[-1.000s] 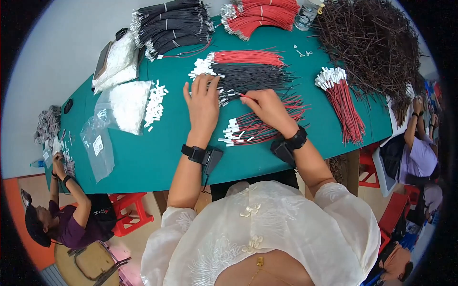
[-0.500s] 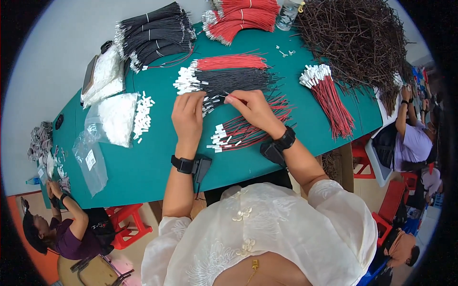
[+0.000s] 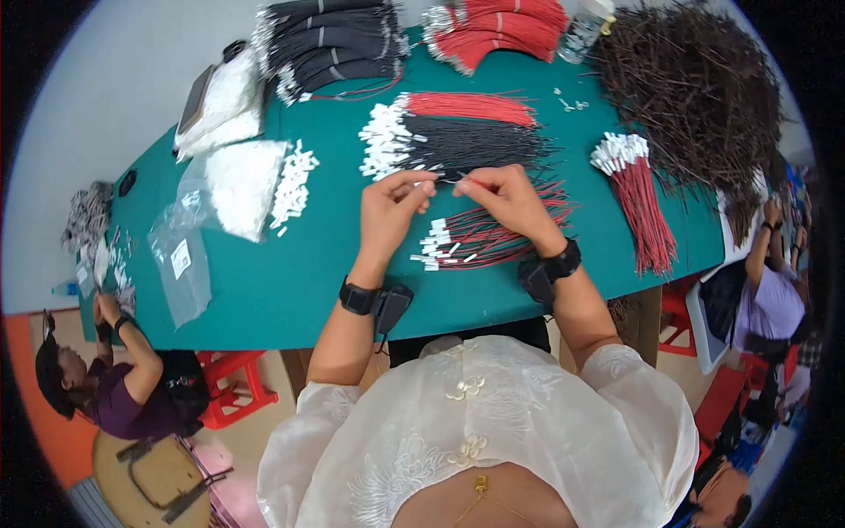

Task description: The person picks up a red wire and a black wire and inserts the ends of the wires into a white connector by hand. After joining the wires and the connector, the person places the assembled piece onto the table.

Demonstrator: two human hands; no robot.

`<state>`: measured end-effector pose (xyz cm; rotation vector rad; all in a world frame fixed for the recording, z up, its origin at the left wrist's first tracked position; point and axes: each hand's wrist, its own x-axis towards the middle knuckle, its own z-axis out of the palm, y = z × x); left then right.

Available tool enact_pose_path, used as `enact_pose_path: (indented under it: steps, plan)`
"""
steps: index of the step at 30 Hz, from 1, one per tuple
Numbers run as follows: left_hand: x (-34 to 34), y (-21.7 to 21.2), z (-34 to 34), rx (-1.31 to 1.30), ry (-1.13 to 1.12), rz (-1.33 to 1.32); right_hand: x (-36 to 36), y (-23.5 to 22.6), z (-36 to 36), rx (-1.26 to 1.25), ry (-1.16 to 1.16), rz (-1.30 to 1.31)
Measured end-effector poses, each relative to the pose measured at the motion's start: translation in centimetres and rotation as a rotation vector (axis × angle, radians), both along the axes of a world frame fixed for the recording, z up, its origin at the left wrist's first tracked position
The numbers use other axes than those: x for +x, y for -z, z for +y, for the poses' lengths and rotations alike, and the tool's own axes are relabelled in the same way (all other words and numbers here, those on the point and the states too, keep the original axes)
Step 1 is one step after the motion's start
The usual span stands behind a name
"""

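- The left hand (image 3: 393,211) and the right hand (image 3: 509,201) meet just above the middle of the green worktop (image 3: 290,282), fingertips pinched toward each other on a thin wire lead (image 3: 456,181) that spans the small gap between them.
- The left fingertips seem to close on something small and pale at the lead's end, perhaps a white connector housing; it is too small to tell for certain. The right thumb and forefinger are closed on the red part of the lead.
- The lead looks very light and limp, so I judge it will droop wherever it is unsupported. It is best held close to the end being worked, where a short stub stays stiff enough to aim.
- The insulation is probably smooth and somewhat slippery, so a firm pinch with the fingertip pads suits it better than a loose hold.
- The bare or crimped tip is likely the delicate part and could bend if pushed off-axis.
- Directly below the hands, toward the near edge, lies a loose fan of red and black leads with white plugs (image 3: 475,239).
- Beyond the hands lie a black bundle (image 3: 475,145) and a red bundle (image 3: 466,107), both ending in white plugs.
- Toward the left edge sit a pile of white housings (image 3: 292,180) and clear bags (image 3: 180,264); a dark tangle of wires (image 3: 695,88) fills the far right corner.
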<state>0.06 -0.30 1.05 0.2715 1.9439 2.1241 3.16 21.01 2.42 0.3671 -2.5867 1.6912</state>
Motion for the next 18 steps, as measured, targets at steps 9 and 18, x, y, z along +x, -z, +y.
enact_pose_path:
  steps: [9, 18]
  plan:
    - [-0.08, 0.63, -0.18, 0.0, 0.035, 0.041, -0.13, -0.03, -0.33, 0.035, 0.003, -0.044]
    - [0.22, 0.57, 0.18, -0.067, 0.037, 0.083, 0.01, 0.06, -0.6, 0.041, -0.013, 0.006]
